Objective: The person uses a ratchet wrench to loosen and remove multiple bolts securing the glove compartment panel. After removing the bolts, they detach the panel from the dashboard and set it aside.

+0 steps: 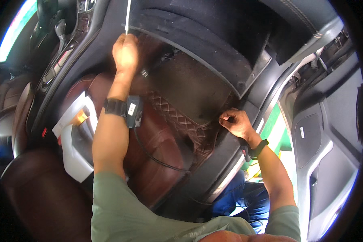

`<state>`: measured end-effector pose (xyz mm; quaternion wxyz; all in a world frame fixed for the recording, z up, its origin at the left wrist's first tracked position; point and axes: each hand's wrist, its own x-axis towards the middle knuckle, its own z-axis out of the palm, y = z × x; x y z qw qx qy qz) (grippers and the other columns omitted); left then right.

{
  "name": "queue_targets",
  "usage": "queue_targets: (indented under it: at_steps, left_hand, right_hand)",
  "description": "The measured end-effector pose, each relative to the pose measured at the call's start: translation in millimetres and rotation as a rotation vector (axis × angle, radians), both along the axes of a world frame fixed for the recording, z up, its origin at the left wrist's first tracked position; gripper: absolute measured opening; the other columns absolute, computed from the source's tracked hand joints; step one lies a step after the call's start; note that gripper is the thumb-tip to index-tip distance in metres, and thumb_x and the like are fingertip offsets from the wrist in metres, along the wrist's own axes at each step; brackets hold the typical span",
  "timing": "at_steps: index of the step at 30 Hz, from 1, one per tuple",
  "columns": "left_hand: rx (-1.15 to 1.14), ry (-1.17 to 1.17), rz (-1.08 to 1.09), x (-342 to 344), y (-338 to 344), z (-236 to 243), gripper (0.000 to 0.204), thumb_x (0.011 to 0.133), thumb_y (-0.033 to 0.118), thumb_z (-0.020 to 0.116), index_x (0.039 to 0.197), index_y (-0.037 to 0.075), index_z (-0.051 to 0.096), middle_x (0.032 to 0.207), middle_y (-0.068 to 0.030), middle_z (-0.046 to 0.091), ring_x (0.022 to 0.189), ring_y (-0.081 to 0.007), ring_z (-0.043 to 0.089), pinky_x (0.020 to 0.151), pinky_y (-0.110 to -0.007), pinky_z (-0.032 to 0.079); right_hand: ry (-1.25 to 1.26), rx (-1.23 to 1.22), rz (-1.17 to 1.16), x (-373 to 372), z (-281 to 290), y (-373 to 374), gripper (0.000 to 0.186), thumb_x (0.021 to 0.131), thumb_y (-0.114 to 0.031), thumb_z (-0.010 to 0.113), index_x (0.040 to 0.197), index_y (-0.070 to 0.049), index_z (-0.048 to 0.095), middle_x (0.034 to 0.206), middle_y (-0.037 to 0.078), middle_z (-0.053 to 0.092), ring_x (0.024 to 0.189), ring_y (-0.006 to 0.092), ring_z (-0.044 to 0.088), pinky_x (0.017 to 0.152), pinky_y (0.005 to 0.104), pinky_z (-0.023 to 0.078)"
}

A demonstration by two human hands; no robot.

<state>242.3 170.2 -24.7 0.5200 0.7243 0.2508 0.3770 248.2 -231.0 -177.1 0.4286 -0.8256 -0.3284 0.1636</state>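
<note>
My left hand is closed on a thin white rod that rises in front of the dark lower dashboard panel in the passenger footwell. My right hand is curled by the door-side edge of the quilted brown floor mat; whatever it holds is too small or hidden to make out. Each wrist has a dark band, and a black box with a cable hangs at my left wrist.
The brown leather seat lies below, with white sheet-like items on it. The center console runs along the left. The open door and door sill are at the right. My jeans show below the sill.
</note>
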Motion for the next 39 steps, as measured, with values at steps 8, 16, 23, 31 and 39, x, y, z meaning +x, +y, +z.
queue_targets:
  at_steps: [8, 16, 23, 31, 39]
  left_hand:
    - [0.038, 0.093, -0.064, 10, 1, 0, 0.039, 0.102, 0.037, 0.055, 0.088, 0.002, 0.065, 0.082, -0.0068, 0.057, 0.078, -0.0199, 0.049, 0.074, -0.034, 0.038]
    - [-0.018, 0.238, -0.005, 2, 26, 13, 0.038, 0.102, 0.035, 0.051, 0.102, 0.005, 0.073, 0.107, -0.0158, 0.073, 0.103, -0.031, 0.066, 0.093, -0.043, 0.048]
    - [0.023, 0.209, -0.081, 11, 29, 6, 0.033, 0.105, 0.033, 0.057, 0.102, 0.005, 0.074, 0.085, -0.0045, 0.064, 0.077, -0.0151, 0.056, 0.071, -0.032, 0.047]
    - [0.053, 0.115, -0.136, 16, 34, 3, 0.036, 0.107, 0.032, 0.057, 0.107, 0.0, 0.074, 0.082, -0.004, 0.064, 0.071, -0.0134, 0.055, 0.064, -0.032, 0.048]
    - [0.011, 0.091, -0.144, 16, 34, 4, 0.038, 0.106, 0.031, 0.059, 0.105, -0.004, 0.073, 0.083, -0.0045, 0.064, 0.063, -0.0118, 0.054, 0.058, -0.029, 0.045]
  right_hand:
    - [-0.149, -0.212, 0.206, 10, 56, 93, 0.023, 0.097, -0.028, 0.07, 0.105, -0.006, 0.072, 0.091, 0.012, 0.075, 0.087, 0.0216, 0.072, 0.08, 0.0355, 0.055]
    - [0.034, 0.317, 0.087, 56, 94, 290, 0.039, 0.093, -0.026, 0.071, 0.122, 0.0, 0.065, 0.106, 0.015, 0.072, 0.098, 0.0217, 0.07, 0.084, 0.0351, 0.056]
    - [0.377, 0.56, 0.274, 65, 111, 345, 0.053, 0.093, -0.002, 0.057, 0.142, 0.009, 0.043, 0.127, 0.021, 0.062, 0.109, 0.0291, 0.068, 0.09, 0.0364, 0.059]
    - [0.247, 0.593, 0.358, 75, 117, 342, 0.042, 0.097, -0.002, 0.061, 0.135, 0.009, 0.048, 0.117, 0.016, 0.065, 0.098, 0.024, 0.07, 0.077, 0.0331, 0.062]
    - [0.252, 0.651, 0.382, 80, 114, 341, 0.036, 0.096, -0.001, 0.062, 0.13, 0.008, 0.054, 0.108, 0.013, 0.068, 0.09, 0.0199, 0.071, 0.073, 0.0319, 0.061]
